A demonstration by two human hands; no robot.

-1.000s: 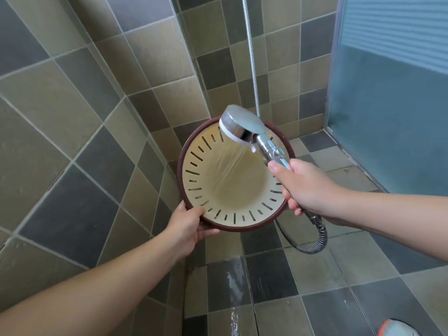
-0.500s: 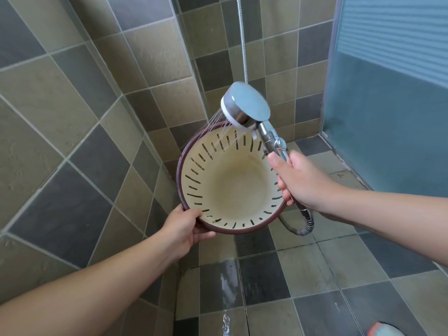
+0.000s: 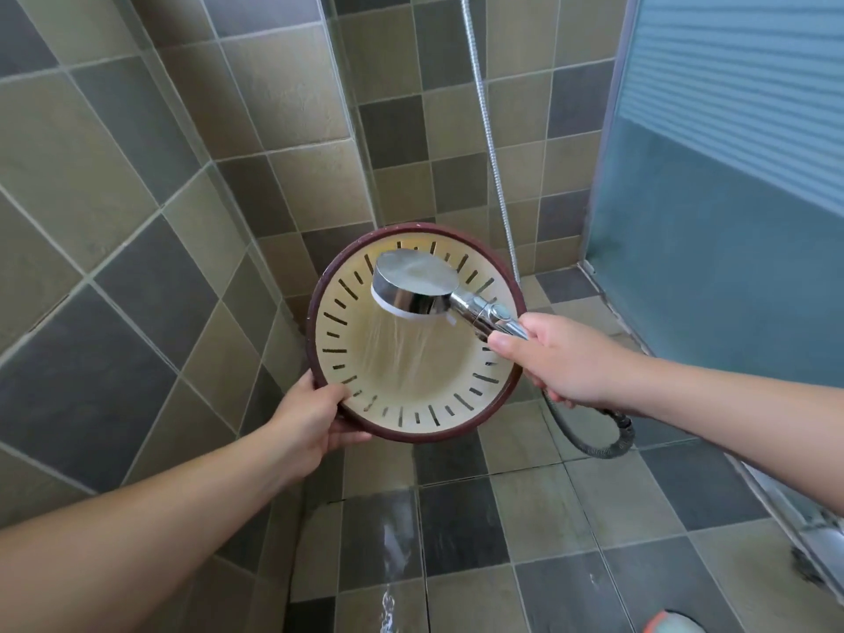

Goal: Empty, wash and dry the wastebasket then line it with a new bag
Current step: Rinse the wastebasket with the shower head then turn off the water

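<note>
Tiled shower corner, wet floor, frosted door at right. Wastebasket rim gripped by left hand; shower head handle clasped by right hand, water sprayed inside.

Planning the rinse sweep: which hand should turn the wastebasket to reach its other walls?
Left. The left hand already grips the dark red rim of the cream slotted wastebasket; the right hand is busy holding the chrome shower head.

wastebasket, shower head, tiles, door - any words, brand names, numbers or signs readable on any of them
None: no text, brand, number or sign can be read anywhere in the head view.
wastebasket: only dark slots, no lettering.
shower head: bare chrome, no visible marking.
frosted door: plain stripes only.
Orange-and-grey object at the bottom edge: mostly cut off, nothing legible.
</note>
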